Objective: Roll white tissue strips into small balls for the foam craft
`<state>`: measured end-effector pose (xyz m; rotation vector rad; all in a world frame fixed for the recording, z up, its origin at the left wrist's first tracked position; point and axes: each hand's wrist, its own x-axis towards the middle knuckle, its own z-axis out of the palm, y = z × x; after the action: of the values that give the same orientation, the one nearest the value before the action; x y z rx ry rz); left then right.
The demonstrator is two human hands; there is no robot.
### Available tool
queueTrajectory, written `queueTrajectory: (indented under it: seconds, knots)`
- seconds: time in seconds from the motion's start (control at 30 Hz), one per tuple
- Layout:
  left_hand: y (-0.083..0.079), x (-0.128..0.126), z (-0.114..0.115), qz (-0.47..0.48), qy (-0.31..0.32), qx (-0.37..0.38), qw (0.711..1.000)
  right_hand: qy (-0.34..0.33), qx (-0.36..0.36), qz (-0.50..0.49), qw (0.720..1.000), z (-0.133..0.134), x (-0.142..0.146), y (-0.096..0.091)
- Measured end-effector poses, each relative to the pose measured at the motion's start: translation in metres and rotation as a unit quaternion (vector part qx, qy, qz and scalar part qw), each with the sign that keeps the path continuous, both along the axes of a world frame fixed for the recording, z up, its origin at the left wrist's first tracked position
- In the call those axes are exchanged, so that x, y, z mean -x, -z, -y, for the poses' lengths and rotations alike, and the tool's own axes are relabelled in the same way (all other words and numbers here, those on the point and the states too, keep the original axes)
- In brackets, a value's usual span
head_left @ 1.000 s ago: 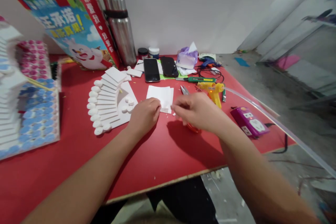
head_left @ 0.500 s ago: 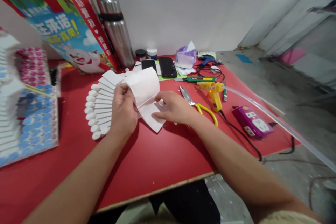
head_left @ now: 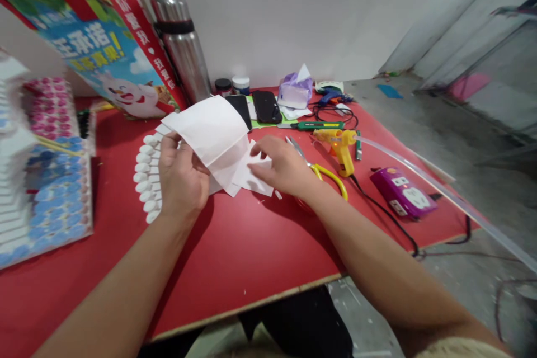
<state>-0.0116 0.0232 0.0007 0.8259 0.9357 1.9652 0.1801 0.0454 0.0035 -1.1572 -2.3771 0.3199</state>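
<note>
My left hand (head_left: 182, 176) is closed on the left edge of a creased sheet of white paper (head_left: 213, 134), which is tilted up and hides part of the fingers. Its lower right end reaches down near more white paper (head_left: 254, 176) lying on the table. My right hand (head_left: 283, 168) hovers over that lying paper with fingers apart and curved; whether the fingertips touch it is hard to tell. Behind my left hand, a fan of white strips with round white ends (head_left: 144, 178) lies partly covered.
Yellow-handled scissors (head_left: 331, 179), a yellow glue gun (head_left: 342, 148) with a long clear stick, and a purple power socket (head_left: 403, 193) are on the right. Phones (head_left: 267, 107), a green cutter (head_left: 321, 125) and a steel flask (head_left: 184, 50) stand or lie behind. Blue and white pieces (head_left: 59, 196) are left.
The paper in my left hand has opened out and moved left and up with that hand. My right hand has come off the sheet, with its fingers apart over the lower paper.
</note>
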Motion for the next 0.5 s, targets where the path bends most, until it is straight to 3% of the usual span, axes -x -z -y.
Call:
queueTrajectory:
  seconds: [0.1, 0.17, 0.23, 0.3, 0.37, 0.43, 0.5]
  knots:
    - [-0.004, 0.005, -0.001, 0.011, 0.000, -0.012, 1.000, -0.047, 0.042, 0.061, 0.996, 0.001, 0.002, 0.003]
    - [-0.010, 0.008, -0.001, 0.032, 0.018, -0.015, 0.999, 0.004, 0.039, 0.050, 0.998, -0.004, 0.001, 0.007]
    - [-0.016, 0.008, 0.001, 0.071, 0.053, 0.011, 0.996, 0.062, 0.057, -0.064, 0.994, -0.009, 0.000, 0.007]
    - [-0.019, 0.004, 0.003, 0.112, 0.086, 0.056, 0.988, 0.070, 0.134, -0.239, 0.959, -0.011, 0.001, 0.005]
    - [-0.020, -0.002, 0.005, 0.134, 0.112, 0.090, 0.981, 0.011, 0.240, -0.375, 0.895, -0.009, 0.002, 0.001]
    - [-0.018, -0.007, 0.006, 0.140, 0.143, 0.105, 0.974, -0.055, 0.314, -0.420, 0.850, -0.006, 0.004, -0.002]
    - [-0.013, -0.008, 0.005, 0.133, 0.150, 0.096, 0.975, -0.065, 0.345, -0.423, 0.835, -0.004, 0.004, -0.004]
